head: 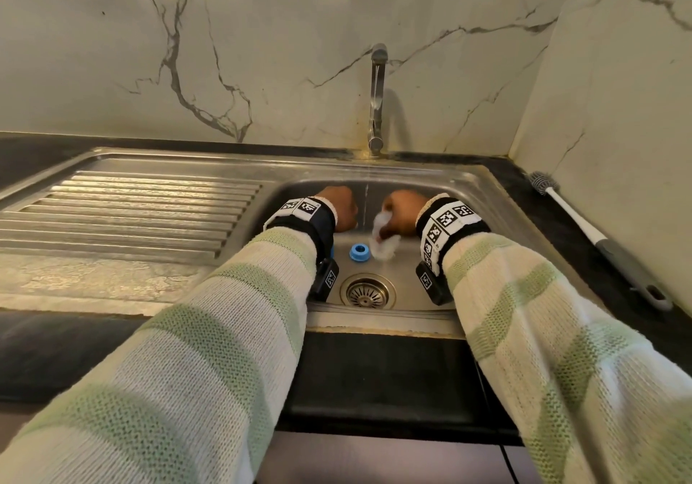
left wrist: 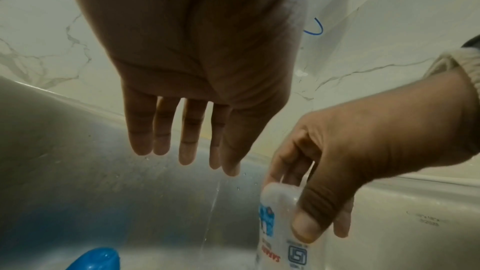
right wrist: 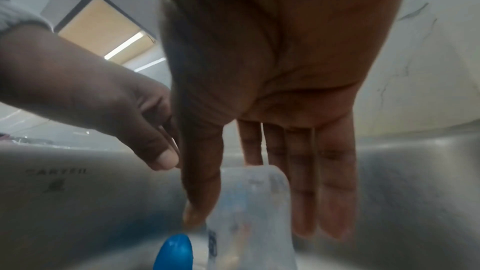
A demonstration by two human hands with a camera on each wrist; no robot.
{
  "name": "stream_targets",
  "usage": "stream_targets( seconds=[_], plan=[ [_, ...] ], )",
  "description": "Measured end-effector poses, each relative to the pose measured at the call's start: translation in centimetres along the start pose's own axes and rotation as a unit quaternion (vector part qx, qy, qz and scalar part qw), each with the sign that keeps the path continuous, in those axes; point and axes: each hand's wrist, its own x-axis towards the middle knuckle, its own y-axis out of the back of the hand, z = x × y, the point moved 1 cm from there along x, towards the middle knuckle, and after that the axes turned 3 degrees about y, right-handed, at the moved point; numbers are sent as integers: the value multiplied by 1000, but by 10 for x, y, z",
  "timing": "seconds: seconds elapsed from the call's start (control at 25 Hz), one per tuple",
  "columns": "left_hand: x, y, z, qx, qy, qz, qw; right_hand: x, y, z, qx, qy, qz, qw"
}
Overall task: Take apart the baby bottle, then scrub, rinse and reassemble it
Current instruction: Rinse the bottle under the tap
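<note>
The bottle body [left wrist: 279, 227], clear plastic with a blue printed label, is down in the sink [head: 483, 198] with its open end low, held by the right hand [left wrist: 350, 171], whose thumb and fingers wrap its base. A thin stream falls from the tap [head: 377, 97] between the two hands, just left of the bottle. The left hand [left wrist: 197, 93] hangs beside it with fingers straight and loosely spread, holding nothing. The blue screw ring [head: 359, 252] lies on the sink floor near the drain [head: 367, 291], touching or just beside the bottle's mouth; which one is unclear. The long-handled brush [head: 599, 238] lies on the counter [head: 584, 255] to the right, well apart from both hands. This looks like the rinse or wetting of the body, with the scrub possibly still to come. To do it well, I would tip the mouth up under the stream so water fills and swirls inside, grip firmly since wet plastic slips, and let the free hand steady the lower part.
</note>
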Motion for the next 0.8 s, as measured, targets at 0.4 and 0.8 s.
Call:
stream_targets(
  seconds=[0.4, 0.8],
  plan=[
    [-7, 4, 4, 16, 9, 1, 1000, -7, 15, -14, 124, 51, 171, 976],
    [-10, 5, 2, -2, 15, 6, 1000, -14, 20, -9, 111, 0, 76, 991]
  ],
)
